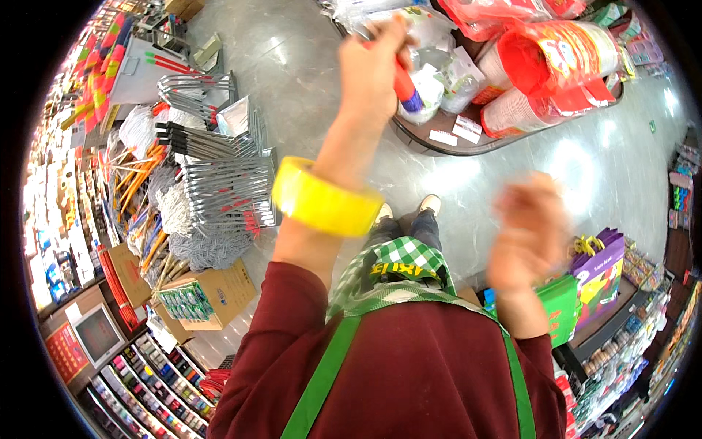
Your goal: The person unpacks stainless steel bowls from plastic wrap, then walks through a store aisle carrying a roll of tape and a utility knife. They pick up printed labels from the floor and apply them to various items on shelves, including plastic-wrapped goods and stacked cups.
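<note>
My left hand [373, 71] reaches over the edge of a display table [488, 144] and is closed on a red-handled tool [405, 82] with a purple end; its kind is unclear. A roll of yellow tape [327, 196] hangs around my left forearm like a bracelet. Under that hand lie clear bags of white goods [425, 90]. To their right are stacks of paper cups [513, 114] in red and clear wrap. My right hand [529, 225] is blurred, raised above the floor to the right, and its fingers cannot be made out clearly.
On the left stand a rack of metal hangers [230, 189], mop heads [211, 247] and a cardboard box [233, 293]. Shopping bags [600, 280] and another goods stand [587, 351] are at the lower right. White tags [443, 137] lie on the display table's edge.
</note>
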The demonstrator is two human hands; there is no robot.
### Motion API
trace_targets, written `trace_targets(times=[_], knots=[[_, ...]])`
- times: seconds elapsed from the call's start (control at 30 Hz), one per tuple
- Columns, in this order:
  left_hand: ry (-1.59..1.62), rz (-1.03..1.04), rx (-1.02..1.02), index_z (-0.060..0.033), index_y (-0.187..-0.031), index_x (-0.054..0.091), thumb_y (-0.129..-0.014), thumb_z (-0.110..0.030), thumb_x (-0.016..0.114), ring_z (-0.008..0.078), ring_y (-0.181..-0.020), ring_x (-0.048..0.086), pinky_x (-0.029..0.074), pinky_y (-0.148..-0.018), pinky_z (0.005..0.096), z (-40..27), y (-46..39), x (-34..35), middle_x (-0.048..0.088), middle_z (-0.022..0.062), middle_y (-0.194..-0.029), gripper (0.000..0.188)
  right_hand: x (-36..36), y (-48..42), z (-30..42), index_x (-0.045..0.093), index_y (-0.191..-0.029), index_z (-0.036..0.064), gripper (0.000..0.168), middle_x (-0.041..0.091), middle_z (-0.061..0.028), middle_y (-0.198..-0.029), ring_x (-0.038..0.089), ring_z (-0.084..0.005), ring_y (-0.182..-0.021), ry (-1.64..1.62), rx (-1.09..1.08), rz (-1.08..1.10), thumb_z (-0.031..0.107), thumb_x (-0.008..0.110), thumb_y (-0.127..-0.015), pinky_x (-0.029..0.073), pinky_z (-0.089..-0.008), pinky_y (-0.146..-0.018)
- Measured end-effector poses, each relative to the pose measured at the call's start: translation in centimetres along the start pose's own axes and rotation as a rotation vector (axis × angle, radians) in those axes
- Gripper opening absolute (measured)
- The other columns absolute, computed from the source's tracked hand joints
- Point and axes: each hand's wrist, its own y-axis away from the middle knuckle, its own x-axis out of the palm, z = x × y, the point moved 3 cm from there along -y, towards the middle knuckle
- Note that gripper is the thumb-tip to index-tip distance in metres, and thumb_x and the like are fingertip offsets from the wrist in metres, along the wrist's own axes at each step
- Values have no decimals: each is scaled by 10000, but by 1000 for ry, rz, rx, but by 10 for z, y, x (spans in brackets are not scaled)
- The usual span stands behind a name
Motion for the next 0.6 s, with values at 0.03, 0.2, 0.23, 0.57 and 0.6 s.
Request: trace_targets(times=[0.03, 0.2, 0.23, 0.57, 0.6], knots=[[1, -51, -76, -16, -785, 584, -800, -88, 657, 94, -521, 490, 389, -471, 239, 31, -9, -18, 616, 96, -717, 103, 10, 8, -22, 543, -1023, 1, 510, 555, -143, -1074, 558, -228, -820, 327, 37, 446, 145, 807, -611, 461, -322, -658], [-170, -54, -390, -3, -917, 563, -762, -52, 669, 143, -533, 515, 414, -478, 278, 147, 6, -49, 564, 64, -701, 194, 46, 77, -91, 468, -1154, -53, 643, 510, -167, -1124, 525, -289, -989, 391, 216, 607, 162, 794, -643, 478, -334, -757], [-175, -67, -472, -5, -902, 554, -757, -33, 662, 151, -533, 515, 411, -478, 278, 165, 16, -51, 550, 60, -689, 183, 45, 82, -100, 468, -1150, -54, 623, 513, -168, -1103, 529, -290, -963, 408, 231, 552, 151, 785, -654, 476, -330, -749], [-504, -142, -939, -35, -962, 461, -863, -203, 606, 184, -594, 567, 457, -497, 285, 279, 125, -111, 588, 131, -860, 243, -13, 127, -155, 524, -1048, 13, 401, 536, -173, -938, 526, -369, -900, 631, 572, 290, 115, 706, -706, 431, -413, -765], [-423, -117, -997, -37, -986, 453, -871, -221, 597, 191, -627, 578, 473, -528, 292, 285, 130, -112, 591, 135, -889, 260, -21, 129, -159, 526, -1048, 13, 400, 537, -173, -941, 527, -369, -902, 650, 613, 303, 115, 706, -706, 431, -415, -766]])
